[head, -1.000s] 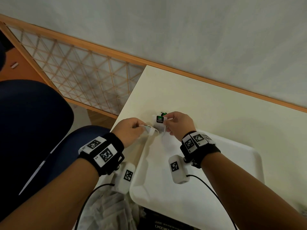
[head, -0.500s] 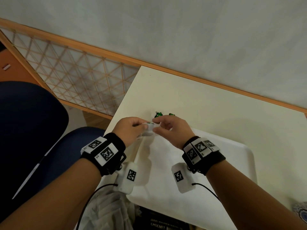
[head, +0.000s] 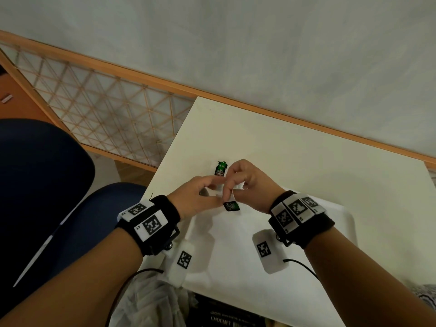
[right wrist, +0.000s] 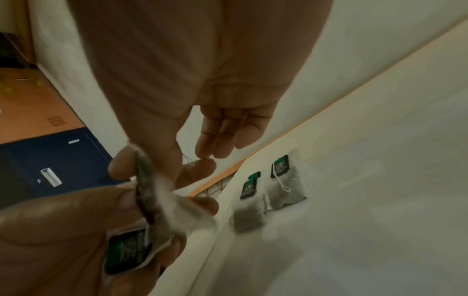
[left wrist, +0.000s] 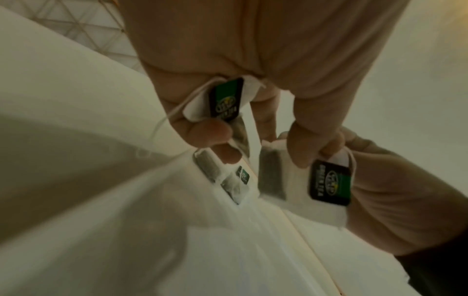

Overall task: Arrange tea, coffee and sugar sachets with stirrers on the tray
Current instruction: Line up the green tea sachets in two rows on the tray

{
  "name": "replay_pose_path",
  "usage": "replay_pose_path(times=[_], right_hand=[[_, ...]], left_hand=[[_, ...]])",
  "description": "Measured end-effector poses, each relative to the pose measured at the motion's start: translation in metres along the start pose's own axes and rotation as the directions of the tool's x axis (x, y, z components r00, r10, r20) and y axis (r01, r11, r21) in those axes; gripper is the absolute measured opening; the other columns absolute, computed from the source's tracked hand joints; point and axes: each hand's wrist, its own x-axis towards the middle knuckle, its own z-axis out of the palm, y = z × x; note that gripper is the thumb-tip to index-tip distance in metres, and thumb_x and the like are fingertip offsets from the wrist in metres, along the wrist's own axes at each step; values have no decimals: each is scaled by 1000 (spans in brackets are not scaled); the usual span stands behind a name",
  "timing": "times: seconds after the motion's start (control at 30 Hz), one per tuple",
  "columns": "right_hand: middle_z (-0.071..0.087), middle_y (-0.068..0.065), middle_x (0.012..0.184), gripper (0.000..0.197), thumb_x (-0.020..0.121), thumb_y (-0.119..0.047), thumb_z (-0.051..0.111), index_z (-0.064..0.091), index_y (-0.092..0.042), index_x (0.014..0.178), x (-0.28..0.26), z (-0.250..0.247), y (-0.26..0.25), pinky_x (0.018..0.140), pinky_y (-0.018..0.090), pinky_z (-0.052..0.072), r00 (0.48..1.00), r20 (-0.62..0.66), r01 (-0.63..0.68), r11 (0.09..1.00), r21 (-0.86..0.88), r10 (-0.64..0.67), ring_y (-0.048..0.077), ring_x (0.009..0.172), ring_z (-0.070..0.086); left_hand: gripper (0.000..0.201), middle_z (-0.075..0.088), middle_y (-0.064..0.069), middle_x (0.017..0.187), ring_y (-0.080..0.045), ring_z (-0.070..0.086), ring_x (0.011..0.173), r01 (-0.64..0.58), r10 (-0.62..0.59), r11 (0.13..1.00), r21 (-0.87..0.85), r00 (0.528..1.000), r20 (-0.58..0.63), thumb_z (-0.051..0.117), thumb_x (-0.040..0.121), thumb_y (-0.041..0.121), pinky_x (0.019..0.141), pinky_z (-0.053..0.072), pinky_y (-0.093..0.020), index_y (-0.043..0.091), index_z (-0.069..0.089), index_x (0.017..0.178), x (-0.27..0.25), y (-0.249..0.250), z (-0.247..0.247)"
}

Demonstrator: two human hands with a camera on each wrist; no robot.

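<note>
Over the far left corner of the white tray (head: 325, 232) my two hands meet. My left hand (head: 212, 192) pinches a tea bag with a green tag (left wrist: 226, 100) between thumb and fingers. My right hand (head: 230, 194) pinches a second tea bag (left wrist: 278, 176) by its top, and that bag's green tag (head: 231, 206) dangles below the fingers. Two more tea bags (right wrist: 286, 184) (right wrist: 248, 216) lie flat side by side near the tray's far rim, one tag (head: 221, 168) showing beyond my hands. No stirrers or other sachets are in view.
The tray sits on a cream table (head: 306, 142) against a grey wall. A crumpled clear plastic bag (head: 151, 303) and a dark box (head: 224, 315) lie at the near edge. A blue chair (head: 47, 185) and a lattice screen (head: 106, 114) stand to the left.
My right hand left the tea bag lying at the corner and came to my left hand. It now pinches a bag whose tag hangs free below the fingers.
</note>
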Motion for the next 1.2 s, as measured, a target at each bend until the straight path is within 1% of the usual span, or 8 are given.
replay_pose_path(times=[0.13,0.27,0.5,0.6,0.7,0.93,1.13,1.2], right_hand=[[45,-14,91,34,78,0,68,69,-31,64,-1,-2,2,68,8,36,1000,-12,-7,999,52,7,-7,83,47],[63,-7,86,28,89,-11,61,70,-38,89,-2,-2,10,68,13,43,990,-99,-72,964,257,100,2,73,55],[67,-9,66,12,81,-7,71,72,-18,84,-1,1,14,62,14,46,955,-84,-249,921,299,285,2,61,60],[70,-7,77,13,85,-13,68,73,-24,89,2,-6,20,77,21,51,955,-71,-281,955,93,288,7,75,62],[67,-9,86,18,89,-18,62,73,-24,102,7,-12,23,73,13,43,960,-86,-276,952,-136,266,5,81,58],[72,-5,100,21,90,-16,58,73,-26,102,27,-16,34,80,23,49,939,-205,-309,937,-161,275,12,92,63],[57,-7,107,26,88,-23,63,66,-30,113,27,-10,36,83,24,41,950,-284,-208,943,-259,132,11,96,53],[54,-11,105,30,86,-20,64,65,-30,114,24,-5,28,85,23,41,966,-250,-122,969,-216,66,10,97,53]], left_hand=[[22,61,-11,89,-3,40,56,47,-47,999,-3,997,-66,77,74,38,53,34,-14,31,72,94,2,-2,5],[7,50,5,61,0,38,43,103,-124,989,-103,968,-219,69,86,16,43,29,-12,20,68,79,6,-4,6],[9,64,-3,93,-10,50,71,160,-201,971,-180,950,-239,64,87,19,54,43,-20,25,66,94,7,-7,8],[29,54,-3,108,-13,54,81,169,-229,957,-234,939,-258,56,88,-1,65,53,-26,28,57,94,7,-12,5],[30,53,-9,122,-16,58,89,160,-246,941,-299,928,-278,56,87,-5,79,57,-35,23,55,98,8,-14,2],[49,54,-1,117,-13,51,110,140,-178,979,-148,944,-279,54,88,-4,81,45,-23,14,51,133,7,-9,-5],[32,57,12,102,-9,57,88,137,-141,990,-37,921,-363,69,82,4,66,48,-18,24,59,106,7,-15,-4],[39,52,8,92,-13,54,80,162,-145,987,14,916,-373,68,82,4,65,46,-23,24,52,111,7,-13,-2]])
